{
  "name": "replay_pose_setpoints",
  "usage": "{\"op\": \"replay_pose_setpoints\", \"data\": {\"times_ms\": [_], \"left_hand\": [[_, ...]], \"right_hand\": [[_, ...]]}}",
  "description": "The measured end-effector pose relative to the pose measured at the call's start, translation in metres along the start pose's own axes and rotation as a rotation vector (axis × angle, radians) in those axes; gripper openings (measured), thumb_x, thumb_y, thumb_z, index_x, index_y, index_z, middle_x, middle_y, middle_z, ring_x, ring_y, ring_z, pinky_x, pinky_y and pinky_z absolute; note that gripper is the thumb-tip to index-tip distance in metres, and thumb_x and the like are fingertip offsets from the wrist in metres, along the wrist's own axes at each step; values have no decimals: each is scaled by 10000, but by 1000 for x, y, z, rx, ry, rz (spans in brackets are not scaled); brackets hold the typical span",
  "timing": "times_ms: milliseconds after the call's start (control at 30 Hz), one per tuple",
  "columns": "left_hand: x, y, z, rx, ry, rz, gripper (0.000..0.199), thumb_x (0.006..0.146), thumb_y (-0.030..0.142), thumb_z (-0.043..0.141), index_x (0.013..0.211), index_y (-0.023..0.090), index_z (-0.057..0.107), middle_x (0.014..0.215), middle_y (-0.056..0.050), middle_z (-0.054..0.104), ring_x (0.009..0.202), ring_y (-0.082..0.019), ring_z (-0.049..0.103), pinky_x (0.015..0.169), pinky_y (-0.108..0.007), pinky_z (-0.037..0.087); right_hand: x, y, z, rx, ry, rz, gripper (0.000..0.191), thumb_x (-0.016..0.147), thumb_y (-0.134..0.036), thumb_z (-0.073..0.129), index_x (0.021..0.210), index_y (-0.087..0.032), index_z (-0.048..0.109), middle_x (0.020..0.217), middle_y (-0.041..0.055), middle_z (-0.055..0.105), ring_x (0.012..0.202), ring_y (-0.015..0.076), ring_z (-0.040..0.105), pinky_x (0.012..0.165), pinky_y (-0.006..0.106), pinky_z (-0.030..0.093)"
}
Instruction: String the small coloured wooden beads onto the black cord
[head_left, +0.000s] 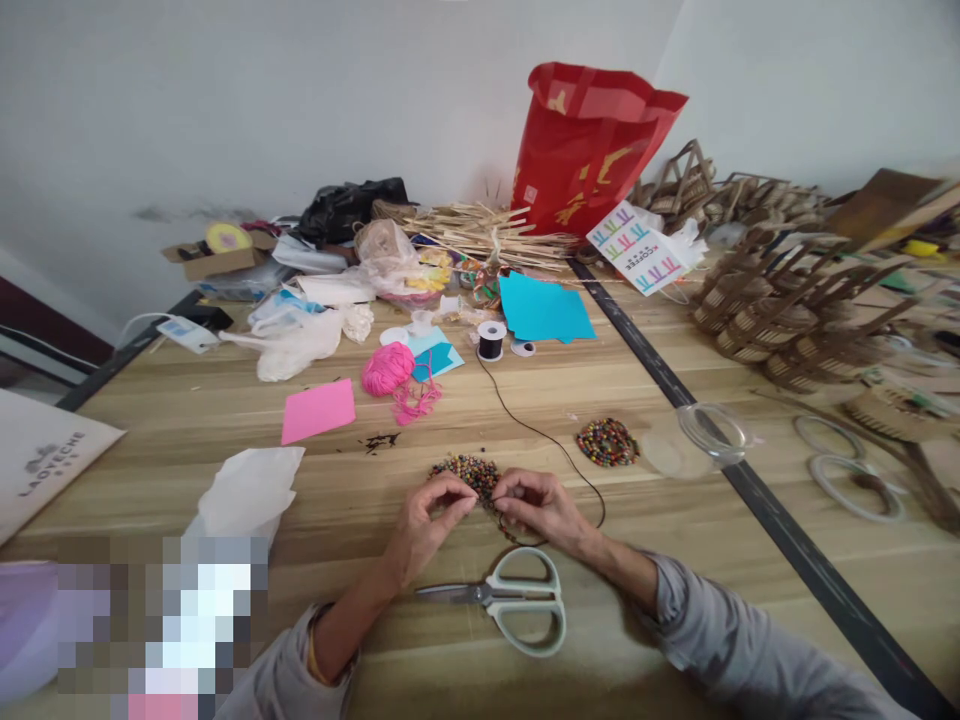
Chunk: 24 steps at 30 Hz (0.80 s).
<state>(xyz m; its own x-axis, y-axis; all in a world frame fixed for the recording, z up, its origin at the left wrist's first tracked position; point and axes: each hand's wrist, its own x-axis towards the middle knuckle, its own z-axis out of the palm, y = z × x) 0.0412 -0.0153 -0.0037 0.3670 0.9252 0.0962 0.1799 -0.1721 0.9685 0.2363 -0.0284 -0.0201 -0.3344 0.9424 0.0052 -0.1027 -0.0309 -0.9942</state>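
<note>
Over the near edge of a pile of small multicoloured beads [466, 467], my two hands meet almost fingertip to fingertip. My left hand [431, 522] is closed in a pinch; what lies between thumb and forefinger is too small to make out. Thumb and forefinger of my right hand [546, 510] are pinched on a thin black cord [559, 440]. That cord loops round under the right hand and runs back to a black spool [490, 341] standing upright. A few beads show near the cord below my right fingers. Pale-green-handled scissors [517, 598] lie closer to me.
A coil of strung beads [607, 442] lies right of my hands, near a clear plastic lid [712, 432]. Pink yarn [388, 369], pink paper [319, 410] and blue sheets [546, 308] lie farther back. Woven baskets [765, 320] crowd the right; a red bag [592, 150] stands behind.
</note>
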Motion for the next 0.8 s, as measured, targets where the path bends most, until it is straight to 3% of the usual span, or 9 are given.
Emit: {"op": "replay_pose_setpoints", "data": {"times_ms": [100, 200, 300, 400, 600, 800], "left_hand": [[-4, 4, 2, 74, -35, 38, 178, 813, 274, 583, 728, 128, 640, 728, -45, 620, 711, -149, 569, 669, -244, 448], [-15, 11, 7, 216, -226, 139, 156, 826, 266, 579, 781, 133, 648, 779, -56, 626, 762, -158, 582, 728, -261, 456], [-27, 19, 14, 459, -434, 195, 187, 831, 298, 584, 953, 164, 628, 962, -73, 604, 883, -178, 571, 797, -281, 452], [-38, 26, 21, 694, -529, 238, 254, 813, 343, 602, 1032, 214, 589, 1044, -69, 560, 961, -221, 542, 835, -336, 445], [-53, 21, 27, 836, -536, 332, 186, 846, 340, 551, 970, 202, 563, 1083, -79, 524, 974, -233, 546, 836, -355, 448], [-73, 5, 20, 854, -480, 422, 266, 891, 363, 466, 1078, 180, 516, 1153, -102, 537, 1106, -249, 500, 962, -374, 369]], "right_hand": [[4, -2, -9, 79, -1, 78, 298, 682, -376, 749, 807, -140, 617, 600, -34, 570, 456, 55, 495, 434, 158, 410], [6, -7, -18, 131, -21, 112, 291, 649, -341, 779, 783, -137, 621, 593, -36, 594, 441, 52, 514, 429, 156, 431], [7, -12, -25, 143, -52, 135, 263, 656, -325, 778, 749, -131, 626, 577, -34, 604, 431, 52, 521, 428, 156, 437], [6, -16, -27, 104, -72, 155, 245, 668, -318, 771, 744, -127, 637, 569, -28, 612, 431, 52, 524, 435, 157, 447], [7, -21, -26, 61, -76, 160, 255, 663, -342, 770, 745, -138, 639, 572, -21, 621, 443, 61, 530, 436, 163, 453], [5, -29, -29, -102, -53, 64, 244, 683, -349, 758, 730, -134, 652, 606, -13, 606, 508, 72, 526, 498, 184, 449]]}}
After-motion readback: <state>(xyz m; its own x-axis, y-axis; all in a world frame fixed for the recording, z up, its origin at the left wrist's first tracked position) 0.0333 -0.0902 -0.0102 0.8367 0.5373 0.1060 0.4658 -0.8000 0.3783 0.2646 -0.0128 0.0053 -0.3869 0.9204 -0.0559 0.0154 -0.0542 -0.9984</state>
